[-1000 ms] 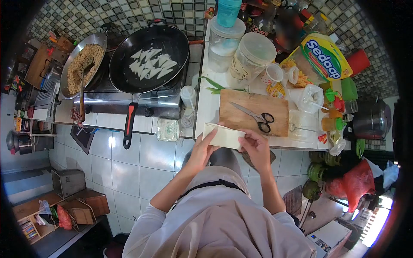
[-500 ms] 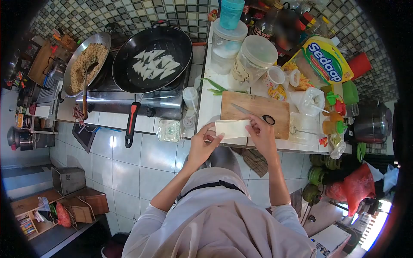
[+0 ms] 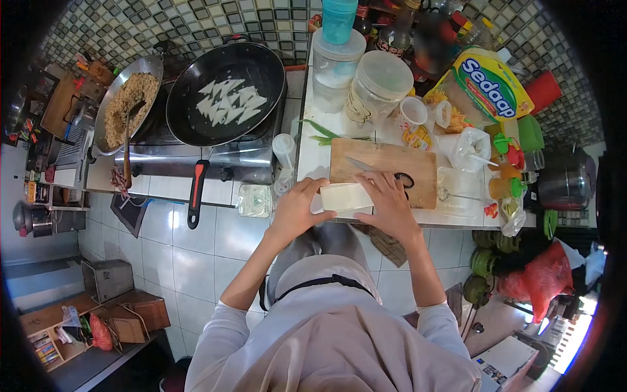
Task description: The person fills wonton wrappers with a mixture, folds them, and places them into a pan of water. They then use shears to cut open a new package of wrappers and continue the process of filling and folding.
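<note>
Between my hands is a small stack of pale, rectangular wrapper sheets (image 3: pixel 346 198), held level at the counter's front edge. My left hand (image 3: pixel 297 209) grips its left end, thumb along the near edge. My right hand (image 3: pixel 390 208) closes over the right end, fingers on top. Just beyond, a pair of scissors (image 3: pixel 363 164) with black handles lies on the wooden cutting board (image 3: pixel 385 154), partly hidden by my right hand. On the stove, a black frying pan (image 3: pixel 189 127) holds several white triangular pieces (image 3: pixel 228 101).
Left of the pan, a metal wok (image 3: pixel 104 124) holds brown grainy food and a wooden-handled spatula (image 3: pixel 127 153). Behind the board are green stalks (image 3: pixel 320 130), a lidded tub (image 3: pixel 377 81) and a yellow-green packet (image 3: pixel 493 85). A clear container (image 3: pixel 255 200) sits at the counter edge.
The wrapper stack has moved slightly left and now lies squarer between my hands. My right hand has shifted from pinching its right end to covering it, fingers forward over the scissors' handles.
</note>
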Demonstrator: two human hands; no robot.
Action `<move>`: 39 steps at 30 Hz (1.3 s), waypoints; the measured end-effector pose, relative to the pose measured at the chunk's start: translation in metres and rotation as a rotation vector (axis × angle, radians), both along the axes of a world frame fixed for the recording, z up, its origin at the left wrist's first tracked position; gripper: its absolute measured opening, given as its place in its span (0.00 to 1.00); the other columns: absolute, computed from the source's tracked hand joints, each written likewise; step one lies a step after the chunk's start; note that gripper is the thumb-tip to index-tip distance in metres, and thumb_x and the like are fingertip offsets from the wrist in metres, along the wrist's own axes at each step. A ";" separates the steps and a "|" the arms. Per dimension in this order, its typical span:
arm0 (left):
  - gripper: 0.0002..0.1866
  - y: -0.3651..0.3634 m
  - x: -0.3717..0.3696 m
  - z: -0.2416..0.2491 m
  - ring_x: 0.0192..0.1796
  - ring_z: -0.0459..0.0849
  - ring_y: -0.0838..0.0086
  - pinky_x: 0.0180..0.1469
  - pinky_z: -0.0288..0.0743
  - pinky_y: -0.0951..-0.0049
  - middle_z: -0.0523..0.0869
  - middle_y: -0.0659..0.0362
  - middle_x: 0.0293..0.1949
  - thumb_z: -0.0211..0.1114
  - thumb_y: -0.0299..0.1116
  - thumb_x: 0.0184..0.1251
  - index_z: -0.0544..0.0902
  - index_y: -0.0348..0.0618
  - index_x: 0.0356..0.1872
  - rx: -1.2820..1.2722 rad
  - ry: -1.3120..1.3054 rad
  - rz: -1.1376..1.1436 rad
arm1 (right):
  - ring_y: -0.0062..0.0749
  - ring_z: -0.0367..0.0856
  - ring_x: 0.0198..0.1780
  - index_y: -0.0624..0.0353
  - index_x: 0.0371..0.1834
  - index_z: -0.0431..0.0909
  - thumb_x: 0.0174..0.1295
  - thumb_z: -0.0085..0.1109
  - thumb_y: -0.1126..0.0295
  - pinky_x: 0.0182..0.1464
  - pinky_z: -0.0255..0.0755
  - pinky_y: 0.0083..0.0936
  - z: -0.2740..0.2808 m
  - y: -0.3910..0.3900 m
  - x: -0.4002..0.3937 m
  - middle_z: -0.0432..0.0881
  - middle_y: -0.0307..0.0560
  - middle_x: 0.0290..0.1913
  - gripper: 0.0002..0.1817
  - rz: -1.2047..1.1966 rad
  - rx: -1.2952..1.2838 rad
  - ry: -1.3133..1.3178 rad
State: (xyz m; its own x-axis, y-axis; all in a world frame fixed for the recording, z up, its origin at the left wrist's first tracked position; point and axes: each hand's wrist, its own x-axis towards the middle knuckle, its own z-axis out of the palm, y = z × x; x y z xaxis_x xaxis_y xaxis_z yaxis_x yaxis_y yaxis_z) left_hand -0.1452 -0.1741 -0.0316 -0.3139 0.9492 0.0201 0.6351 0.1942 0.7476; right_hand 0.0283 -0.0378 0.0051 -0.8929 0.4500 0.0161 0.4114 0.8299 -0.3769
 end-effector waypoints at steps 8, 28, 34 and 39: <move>0.33 0.002 -0.004 0.005 0.46 0.79 0.59 0.46 0.74 0.60 0.78 0.55 0.43 0.75 0.44 0.40 0.76 0.44 0.51 0.092 0.155 -0.048 | 0.36 0.67 0.56 0.52 0.51 0.72 0.41 0.70 0.62 0.52 0.60 0.39 -0.004 0.010 -0.001 0.71 0.39 0.52 0.30 0.063 0.027 0.017; 0.32 0.002 0.004 0.006 0.46 0.76 0.60 0.47 0.73 0.62 0.77 0.56 0.44 0.77 0.37 0.37 0.76 0.42 0.49 0.115 0.342 -0.037 | 0.35 0.67 0.55 0.50 0.50 0.74 0.36 0.72 0.62 0.55 0.58 0.41 -0.005 0.013 -0.008 0.72 0.38 0.50 0.32 0.099 0.009 0.062; 0.33 -0.001 0.003 0.007 0.46 0.79 0.63 0.47 0.74 0.64 0.77 0.53 0.43 0.75 0.40 0.45 0.74 0.38 0.54 0.140 -0.041 0.016 | 0.36 0.67 0.55 0.48 0.50 0.76 0.36 0.72 0.62 0.57 0.57 0.42 -0.010 0.014 -0.012 0.71 0.38 0.50 0.31 0.128 -0.035 0.034; 0.24 -0.005 0.005 -0.031 0.38 0.81 0.77 0.38 0.78 0.77 0.80 0.57 0.36 0.69 0.39 0.58 0.76 0.33 0.50 -0.012 -0.858 0.204 | 0.37 0.67 0.55 0.48 0.50 0.77 0.37 0.72 0.61 0.57 0.57 0.43 -0.002 0.011 -0.010 0.71 0.38 0.50 0.30 0.121 -0.026 0.050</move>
